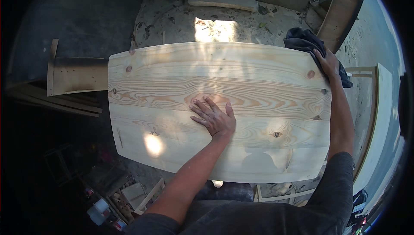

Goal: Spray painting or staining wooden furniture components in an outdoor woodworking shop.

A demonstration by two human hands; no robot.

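Note:
A wide pale wooden panel (185, 67) with brown knots and wavy grain lies flat in front of me; its corners look rounded. My left hand (212, 116) rests palm down near the panel's middle, fingers spread, holding nothing. At the far right corner, my right hand (328, 64) grips a dark cloth (304, 39). The cloth is bunched over the panel's edge, partly hanging down outside it. Some of the right fingers are hidden in its folds.
A brown board (79, 75) juts out beyond the panel's left edge. A pale board (371, 127) stands along the right. Wood offcuts and a white container (101, 205) lie at the lower left. A long pale block (222, 3) rests on the dusty ground beyond.

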